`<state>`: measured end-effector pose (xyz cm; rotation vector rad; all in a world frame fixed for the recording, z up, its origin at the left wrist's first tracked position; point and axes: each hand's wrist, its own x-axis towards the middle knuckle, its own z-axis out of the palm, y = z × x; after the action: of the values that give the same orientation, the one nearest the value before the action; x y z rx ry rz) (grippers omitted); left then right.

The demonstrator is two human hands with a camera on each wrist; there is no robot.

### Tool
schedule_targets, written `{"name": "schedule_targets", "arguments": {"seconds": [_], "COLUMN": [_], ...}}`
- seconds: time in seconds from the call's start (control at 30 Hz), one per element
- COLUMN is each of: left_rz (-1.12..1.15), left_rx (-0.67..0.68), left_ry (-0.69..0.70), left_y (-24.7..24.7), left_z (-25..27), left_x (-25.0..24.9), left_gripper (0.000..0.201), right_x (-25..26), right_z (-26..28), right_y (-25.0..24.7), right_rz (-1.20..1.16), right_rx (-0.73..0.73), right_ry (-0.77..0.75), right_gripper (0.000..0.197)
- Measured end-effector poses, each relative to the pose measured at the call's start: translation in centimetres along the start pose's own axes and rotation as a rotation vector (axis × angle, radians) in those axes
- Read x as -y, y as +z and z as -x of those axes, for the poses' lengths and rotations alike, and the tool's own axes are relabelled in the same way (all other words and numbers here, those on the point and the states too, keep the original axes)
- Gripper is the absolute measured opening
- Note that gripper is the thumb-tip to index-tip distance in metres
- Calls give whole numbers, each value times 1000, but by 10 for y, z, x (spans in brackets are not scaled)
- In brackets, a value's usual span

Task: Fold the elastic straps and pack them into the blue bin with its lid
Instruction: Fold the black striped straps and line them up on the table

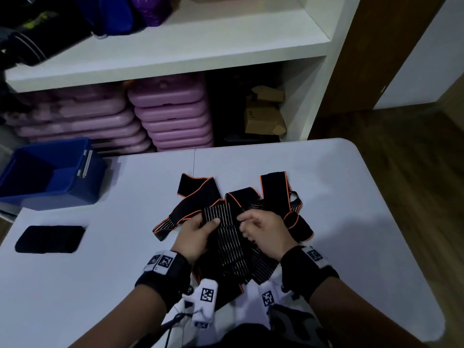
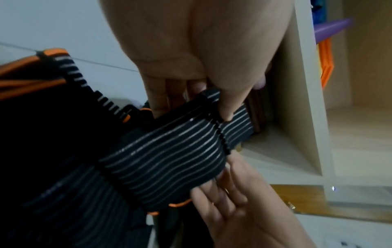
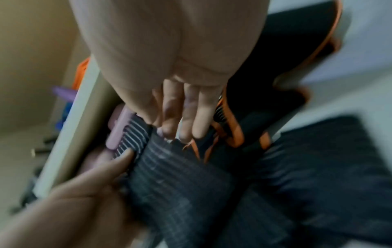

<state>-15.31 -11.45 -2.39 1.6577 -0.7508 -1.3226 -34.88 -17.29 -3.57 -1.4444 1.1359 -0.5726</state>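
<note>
My left hand point(image 1: 198, 231) pinches the striped strap point(image 1: 229, 237) by its far end, thumb on top; my right hand point(image 1: 262, 228) curls onto its other edge. The fold could spring open if either pinch slips, since it's elastic. The strap lies over the surface point(image 1: 339, 197), running from me towards the shelf.
</note>
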Motion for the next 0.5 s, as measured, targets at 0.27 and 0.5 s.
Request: {"name": "schedule_targets", "arguments": {"seconds": [0.27,0.5], "left_rz": [-257,-357], "left_rx": [41,84], "left_ry": [-83,-88], "left_y": [-19,-17], "left_z": [-1,9], "left_x": [47,58], "left_gripper": [16,19], "right_x": [-47,-52], "right_z": [45,44], "right_y": [-14,-3], "right_rz": [997,807], "right_rx": [191,155], "right_ry": [120,168], "right_gripper": [70,41]}}
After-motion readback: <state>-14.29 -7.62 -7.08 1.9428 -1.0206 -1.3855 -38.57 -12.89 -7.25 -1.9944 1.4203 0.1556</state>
